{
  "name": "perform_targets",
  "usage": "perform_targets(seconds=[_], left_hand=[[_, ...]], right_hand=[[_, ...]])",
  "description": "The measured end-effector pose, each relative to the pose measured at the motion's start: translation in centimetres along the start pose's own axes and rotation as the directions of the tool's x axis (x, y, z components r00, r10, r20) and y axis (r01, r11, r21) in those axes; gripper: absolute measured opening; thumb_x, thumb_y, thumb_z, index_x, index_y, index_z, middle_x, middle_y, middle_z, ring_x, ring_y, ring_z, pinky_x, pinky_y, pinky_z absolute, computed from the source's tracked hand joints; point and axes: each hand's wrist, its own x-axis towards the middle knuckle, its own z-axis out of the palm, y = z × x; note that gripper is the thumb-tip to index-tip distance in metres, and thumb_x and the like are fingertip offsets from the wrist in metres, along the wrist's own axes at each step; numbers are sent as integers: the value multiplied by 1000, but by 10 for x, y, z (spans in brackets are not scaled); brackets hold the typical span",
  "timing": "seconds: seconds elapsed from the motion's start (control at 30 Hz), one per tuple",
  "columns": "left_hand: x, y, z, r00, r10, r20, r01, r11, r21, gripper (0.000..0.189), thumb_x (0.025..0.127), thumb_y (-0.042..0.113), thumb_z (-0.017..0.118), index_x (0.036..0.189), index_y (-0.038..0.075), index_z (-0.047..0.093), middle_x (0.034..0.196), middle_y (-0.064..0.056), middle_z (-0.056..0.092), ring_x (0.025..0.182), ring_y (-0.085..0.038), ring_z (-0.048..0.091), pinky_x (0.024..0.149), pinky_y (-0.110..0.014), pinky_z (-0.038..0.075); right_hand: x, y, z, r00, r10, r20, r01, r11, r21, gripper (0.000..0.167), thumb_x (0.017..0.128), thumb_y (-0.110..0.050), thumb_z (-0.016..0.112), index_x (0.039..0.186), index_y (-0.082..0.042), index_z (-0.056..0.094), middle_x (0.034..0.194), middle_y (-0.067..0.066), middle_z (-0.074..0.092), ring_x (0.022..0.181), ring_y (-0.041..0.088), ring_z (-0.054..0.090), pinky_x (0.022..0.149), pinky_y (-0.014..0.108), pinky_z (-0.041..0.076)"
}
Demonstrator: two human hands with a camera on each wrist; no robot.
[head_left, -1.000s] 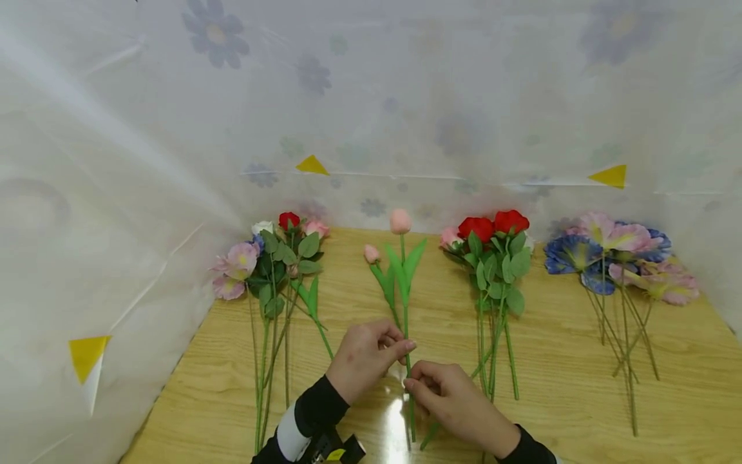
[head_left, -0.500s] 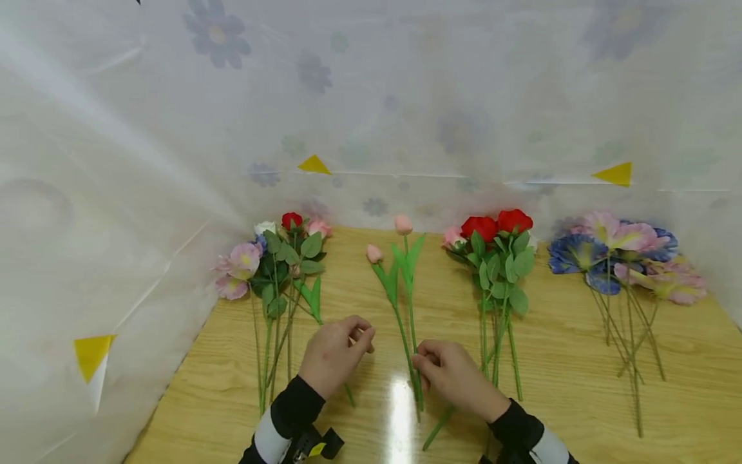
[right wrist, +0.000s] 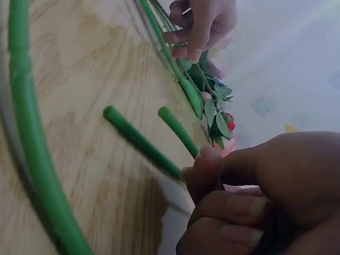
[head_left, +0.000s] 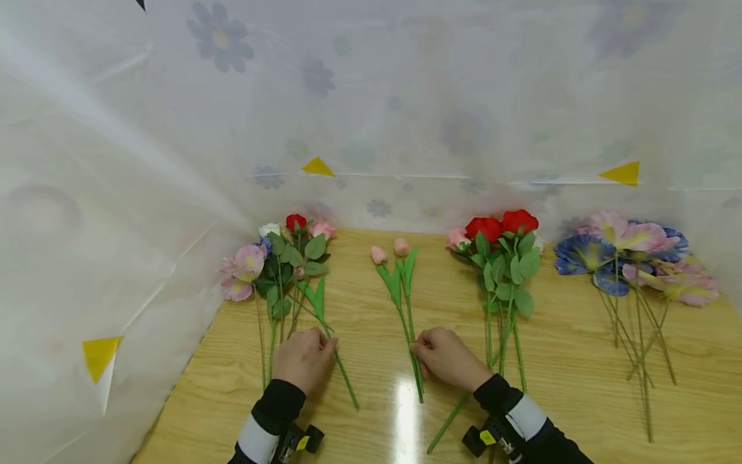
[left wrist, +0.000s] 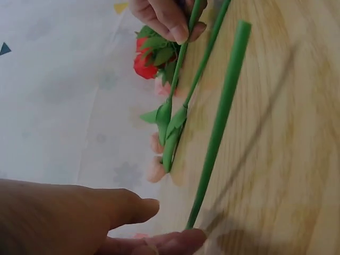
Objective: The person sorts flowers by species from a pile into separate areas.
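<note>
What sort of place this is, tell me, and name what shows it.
Probably a makeshift indoor recording booth: a wood-grain table, flower-print plastic sheeting rising behind it and along its left side, and a small black camera strapped to the left wrist.

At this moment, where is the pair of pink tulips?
In the head view, the pair of pink tulips is near the middle, left of the bunch with two red roses, with the right hand at its stems.

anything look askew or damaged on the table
A green stem near the right hand and the tulip by the left hand slant away from the straighter stems beside them. Nothing looks spilled or damaged.
</note>
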Motion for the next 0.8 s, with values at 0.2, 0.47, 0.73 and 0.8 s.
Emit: perform_targets(seconds=[0.2,0.47,0.73,0.8], left_hand=[[5,-2,8,998,-57,30,56,998,38,60,91,40,71,43,20,41,42,8,24,38,-9,22,40,-24,14],[11,-3,15,992,-66,106,62,997,39,63,94,32,68,47,21,28,46,9,18,39,-9,22,41,-23,16],[9,-9,4,984,-81,159,130,936,-326,35,98,20,63,65,12,59,48,2,49,41,-12,45,44,-26,35],[7,-6,0,977,-81,195,160,885,-437,21,99,19,61,83,6,66,57,-3,60,44,-15,54,46,-29,44]], right_hand=[[1,6,1,1000,21,-8,-21,999,-25,34,103,-18,53,73,-5,61,54,5,56,43,9,41,45,23,33],[-6,7,2,999,51,-17,-52,998,-45,32,103,-22,53,76,-9,63,54,2,56,43,9,40,45,23,33],[-17,5,1,999,46,20,-47,998,48,32,104,-24,53,80,-6,64,56,7,59,43,7,39,44,21,31],[-19,3,0,999,45,30,-47,996,78,32,104,-25,53,81,-5,64,59,11,60,44,6,39,45,21,30]])
